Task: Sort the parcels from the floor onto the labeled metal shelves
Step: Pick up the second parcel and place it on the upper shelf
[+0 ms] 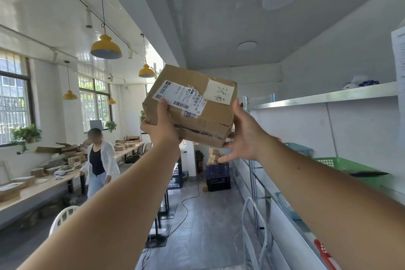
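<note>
I hold a brown cardboard parcel (210,114) up at head height, tilted, with a white shipping label and a handwritten paper note on its top. My left hand (163,126) grips its near left corner, thumb on the label. My right hand (245,136) is at the parcel's right end, fingers spread, touching its lower right corner. The white metal shelves (324,97) run along the right wall, their top board level with the parcel and to its right.
A green basket (341,165) and a blue basket (299,149) sit on the middle shelf. Dark crates (218,176) with boxes stand on the floor ahead. A person (98,160) stands by a long table (39,190) of parcels at left. A white chair (63,217) is near left.
</note>
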### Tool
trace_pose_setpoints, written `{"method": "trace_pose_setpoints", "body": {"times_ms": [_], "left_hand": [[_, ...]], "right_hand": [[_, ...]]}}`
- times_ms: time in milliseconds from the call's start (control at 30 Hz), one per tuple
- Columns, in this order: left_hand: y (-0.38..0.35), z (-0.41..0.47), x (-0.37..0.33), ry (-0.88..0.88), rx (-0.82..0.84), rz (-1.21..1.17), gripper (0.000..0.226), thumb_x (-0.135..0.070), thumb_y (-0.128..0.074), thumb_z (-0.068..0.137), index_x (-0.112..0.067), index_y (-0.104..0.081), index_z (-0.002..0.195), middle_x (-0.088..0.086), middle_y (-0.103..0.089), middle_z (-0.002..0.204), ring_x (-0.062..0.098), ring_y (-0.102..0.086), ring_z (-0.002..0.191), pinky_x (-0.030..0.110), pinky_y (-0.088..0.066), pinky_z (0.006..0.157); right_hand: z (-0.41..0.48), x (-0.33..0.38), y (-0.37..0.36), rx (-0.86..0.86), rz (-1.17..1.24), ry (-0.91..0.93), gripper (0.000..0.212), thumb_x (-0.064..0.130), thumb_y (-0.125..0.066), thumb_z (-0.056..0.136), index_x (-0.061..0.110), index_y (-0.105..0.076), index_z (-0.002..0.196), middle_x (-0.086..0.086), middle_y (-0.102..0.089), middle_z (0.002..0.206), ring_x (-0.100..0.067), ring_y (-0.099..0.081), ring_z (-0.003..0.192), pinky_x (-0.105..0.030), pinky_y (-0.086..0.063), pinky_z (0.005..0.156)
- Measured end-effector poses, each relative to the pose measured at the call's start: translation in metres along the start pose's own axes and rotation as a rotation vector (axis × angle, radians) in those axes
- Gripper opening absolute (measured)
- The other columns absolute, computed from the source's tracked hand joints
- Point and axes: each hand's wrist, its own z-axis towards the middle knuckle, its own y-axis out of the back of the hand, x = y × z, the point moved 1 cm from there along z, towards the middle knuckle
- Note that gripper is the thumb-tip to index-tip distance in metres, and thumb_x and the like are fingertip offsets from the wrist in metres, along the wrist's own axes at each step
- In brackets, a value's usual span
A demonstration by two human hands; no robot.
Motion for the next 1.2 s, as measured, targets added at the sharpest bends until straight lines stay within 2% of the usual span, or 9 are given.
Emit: {"method": "trace_pose_setpoints", "body": {"times_ms": [167,267,333,467,667,800,933,1067,1200], "left_hand": [[-0.003,-0.004,0.004,-0.019,-0.071,-0.107,0.088,-0.077,-0.074,0.065,-0.035,-0.036,0.133,-0.007,-0.057,0.112,0.025,-0.064,0.106,0.053,-0.06,0.095],[-0.006,-0.007,0.005,-0.017,-0.112,-0.117,0.103,-0.087,-0.067,0.051,-0.04,-0.033,0.136,-0.003,-0.055,0.119,0.029,-0.061,0.109,0.054,-0.056,0.099],[-0.008,-0.009,0.006,-0.016,-0.123,-0.128,0.105,-0.09,-0.064,0.049,-0.042,-0.031,0.136,0.0,-0.052,0.125,0.03,-0.06,0.11,0.054,-0.055,0.102],[-0.013,-0.015,0.011,-0.005,-0.147,-0.185,0.115,-0.092,-0.062,0.046,-0.042,-0.028,0.143,0.0,-0.052,0.126,0.03,-0.061,0.112,0.052,-0.055,0.103],[-0.021,-0.031,0.021,0.028,-0.138,-0.226,0.116,-0.09,-0.064,0.052,-0.043,-0.023,0.15,0.006,-0.049,0.14,0.034,-0.06,0.119,0.055,-0.049,0.109],[-0.017,-0.03,0.023,-0.02,-0.091,-0.169,0.096,-0.072,-0.076,0.075,-0.036,-0.03,0.152,0.003,-0.052,0.141,0.028,-0.058,0.119,0.041,-0.044,0.103],[-0.004,-0.021,0.018,-0.052,-0.056,-0.093,0.095,-0.075,-0.072,0.076,-0.039,-0.03,0.153,0.005,-0.042,0.154,0.031,-0.053,0.128,0.048,-0.042,0.11],[0.011,-0.002,0.001,-0.038,0.021,-0.063,0.091,-0.08,-0.062,0.083,-0.044,-0.026,0.159,-0.001,-0.031,0.168,0.028,-0.045,0.141,0.053,-0.036,0.118],[0.026,0.011,-0.019,-0.022,0.206,0.089,0.092,-0.089,-0.048,0.084,-0.049,-0.023,0.163,-0.008,-0.026,0.172,0.03,-0.04,0.15,0.064,-0.033,0.116]], "right_hand": [[-0.006,-0.006,-0.02,-0.057,0.076,0.003,0.121,0.074,-0.082,0.051,0.045,-0.036,0.159,-0.016,-0.028,0.171,-0.049,-0.03,0.154,-0.084,-0.026,0.111],[-0.003,-0.01,-0.037,-0.134,0.155,0.039,0.124,0.066,-0.087,0.05,0.038,-0.037,0.16,-0.015,-0.031,0.17,-0.048,-0.036,0.152,-0.077,-0.029,0.115],[0.001,-0.011,-0.047,-0.203,0.261,0.106,0.139,0.064,-0.094,0.047,0.04,-0.026,0.165,-0.013,-0.032,0.17,-0.047,-0.038,0.151,-0.069,-0.031,0.12],[0.002,-0.009,-0.061,-0.352,0.414,0.172,0.13,0.058,-0.086,0.074,0.047,0.006,0.167,-0.01,-0.031,0.171,-0.045,-0.044,0.148,-0.06,-0.04,0.12],[0.014,-0.011,-0.083,-0.38,0.389,0.224,0.182,0.074,-0.097,0.012,0.053,0.002,0.163,0.004,-0.049,0.162,-0.037,-0.055,0.137,-0.07,-0.045,0.107],[0.019,-0.013,-0.074,-0.422,0.417,0.263,0.155,0.066,-0.098,0.03,0.045,-0.02,0.161,0.003,-0.06,0.149,-0.032,-0.062,0.123,-0.048,-0.053,0.069],[0.011,-0.006,-0.063,-0.476,0.391,0.309,0.137,0.067,-0.094,0.041,0.036,-0.028,0.157,0.0,-0.063,0.141,-0.029,-0.065,0.122,-0.053,-0.057,0.081],[0.005,-0.002,-0.042,-0.528,0.328,0.319,0.082,0.054,-0.088,0.072,0.026,-0.04,0.132,-0.003,-0.065,0.123,-0.025,-0.066,0.114,-0.053,-0.059,0.095],[0.005,0.002,-0.026,-0.483,0.293,0.323,0.076,0.054,-0.081,0.081,0.019,-0.049,0.14,-0.006,-0.07,0.124,-0.026,-0.068,0.116,-0.048,-0.058,0.09]]}}
